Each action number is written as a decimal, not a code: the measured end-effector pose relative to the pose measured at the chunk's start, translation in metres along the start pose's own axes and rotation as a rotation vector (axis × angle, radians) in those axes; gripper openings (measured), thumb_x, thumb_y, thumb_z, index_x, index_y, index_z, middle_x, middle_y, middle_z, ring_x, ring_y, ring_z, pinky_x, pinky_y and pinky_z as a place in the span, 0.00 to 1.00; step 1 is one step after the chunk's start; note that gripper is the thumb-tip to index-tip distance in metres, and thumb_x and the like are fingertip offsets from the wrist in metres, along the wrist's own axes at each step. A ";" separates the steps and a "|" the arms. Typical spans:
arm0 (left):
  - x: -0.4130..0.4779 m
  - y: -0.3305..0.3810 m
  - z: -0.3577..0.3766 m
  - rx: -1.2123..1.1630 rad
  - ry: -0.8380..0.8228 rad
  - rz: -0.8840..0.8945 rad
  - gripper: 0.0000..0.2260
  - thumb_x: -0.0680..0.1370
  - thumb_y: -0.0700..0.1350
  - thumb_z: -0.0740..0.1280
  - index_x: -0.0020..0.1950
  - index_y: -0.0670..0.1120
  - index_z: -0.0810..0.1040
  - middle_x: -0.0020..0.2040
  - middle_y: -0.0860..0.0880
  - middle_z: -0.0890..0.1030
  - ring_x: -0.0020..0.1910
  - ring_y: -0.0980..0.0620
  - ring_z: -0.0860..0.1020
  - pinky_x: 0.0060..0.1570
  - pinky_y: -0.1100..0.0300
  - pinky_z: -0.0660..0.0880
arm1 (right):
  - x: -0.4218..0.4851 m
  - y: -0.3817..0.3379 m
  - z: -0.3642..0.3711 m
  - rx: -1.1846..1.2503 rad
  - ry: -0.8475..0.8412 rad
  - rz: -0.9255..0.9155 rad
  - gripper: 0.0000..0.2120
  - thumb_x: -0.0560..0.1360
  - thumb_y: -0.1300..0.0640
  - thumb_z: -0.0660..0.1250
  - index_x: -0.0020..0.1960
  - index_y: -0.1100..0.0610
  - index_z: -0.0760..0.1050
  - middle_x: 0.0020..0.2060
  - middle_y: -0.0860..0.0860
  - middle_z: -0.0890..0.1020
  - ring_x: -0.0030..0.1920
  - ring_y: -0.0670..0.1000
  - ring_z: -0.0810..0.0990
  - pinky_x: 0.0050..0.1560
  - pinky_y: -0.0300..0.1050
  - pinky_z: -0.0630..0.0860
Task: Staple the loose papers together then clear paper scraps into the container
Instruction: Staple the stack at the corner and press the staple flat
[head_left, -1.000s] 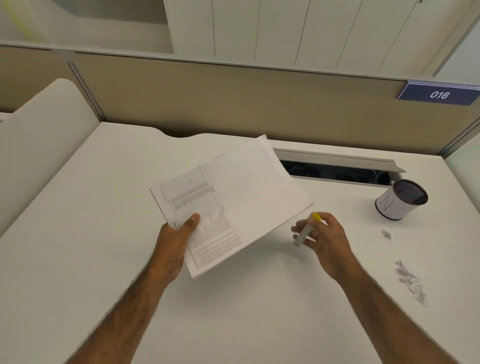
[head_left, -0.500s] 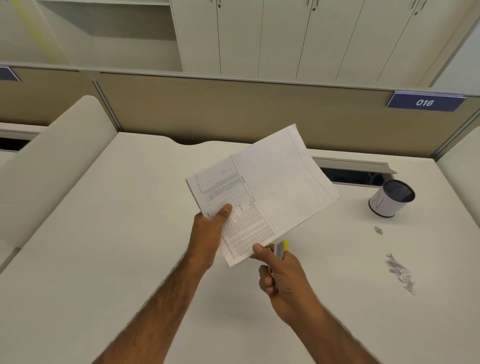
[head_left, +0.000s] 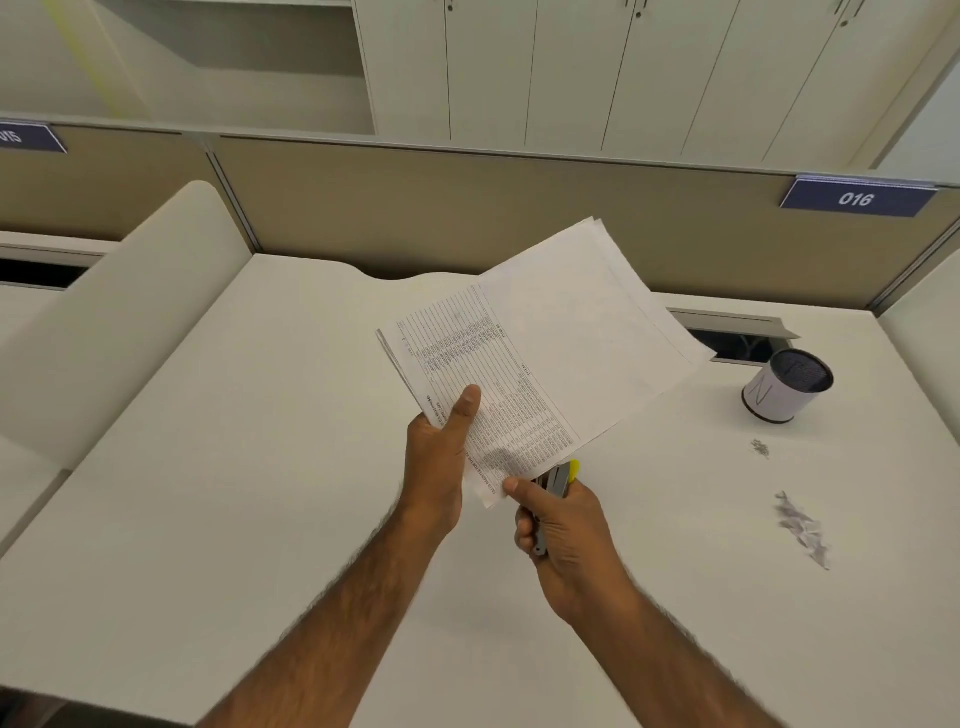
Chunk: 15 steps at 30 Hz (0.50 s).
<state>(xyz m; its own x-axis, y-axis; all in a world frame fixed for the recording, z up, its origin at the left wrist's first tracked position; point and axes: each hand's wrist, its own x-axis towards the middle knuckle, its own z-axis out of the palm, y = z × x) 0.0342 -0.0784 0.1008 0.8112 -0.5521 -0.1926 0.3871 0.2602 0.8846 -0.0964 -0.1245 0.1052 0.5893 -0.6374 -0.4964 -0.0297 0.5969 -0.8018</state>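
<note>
Two hands, left hand (head_left: 436, 457) pinching white printed paper sheets (head_left: 545, 353), thumb on top, right hand (head_left: 566, 540) curled round grey and yellow stapler (head_left: 558, 478) at their corner

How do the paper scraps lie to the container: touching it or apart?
Apart. The head view shows bare desk between the container and each clump of paper scraps.

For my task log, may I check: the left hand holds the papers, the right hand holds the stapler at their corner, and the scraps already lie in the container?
Not quite: the head view shows the scraps on the desk, outside the container. The left hand does hold the papers, the right hand the stapler.
</note>
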 end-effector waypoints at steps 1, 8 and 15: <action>-0.003 -0.001 0.001 -0.031 -0.003 -0.010 0.15 0.74 0.51 0.73 0.60 0.52 0.82 0.58 0.49 0.87 0.57 0.47 0.86 0.51 0.50 0.84 | -0.001 -0.001 0.001 -0.002 0.002 -0.004 0.09 0.74 0.65 0.72 0.54 0.59 0.78 0.27 0.52 0.76 0.25 0.46 0.70 0.25 0.40 0.69; -0.004 0.000 0.005 0.008 0.033 -0.046 0.09 0.82 0.47 0.69 0.61 0.54 0.81 0.56 0.51 0.87 0.56 0.46 0.86 0.48 0.45 0.84 | -0.006 -0.003 0.003 -0.093 -0.043 -0.048 0.08 0.77 0.63 0.70 0.55 0.59 0.78 0.32 0.54 0.81 0.25 0.47 0.72 0.26 0.41 0.72; 0.002 0.018 0.011 -0.038 0.053 -0.002 0.08 0.82 0.43 0.68 0.60 0.51 0.82 0.57 0.49 0.87 0.56 0.48 0.86 0.52 0.50 0.84 | -0.021 0.007 -0.007 0.006 -0.131 0.087 0.28 0.78 0.36 0.60 0.57 0.62 0.77 0.38 0.60 0.81 0.31 0.52 0.77 0.33 0.46 0.73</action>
<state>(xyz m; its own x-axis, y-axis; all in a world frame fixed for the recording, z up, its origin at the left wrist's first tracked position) 0.0377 -0.0831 0.1209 0.8323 -0.5100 -0.2172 0.4040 0.2899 0.8676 -0.1142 -0.1101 0.1074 0.6849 -0.5144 -0.5161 -0.0804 0.6506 -0.7552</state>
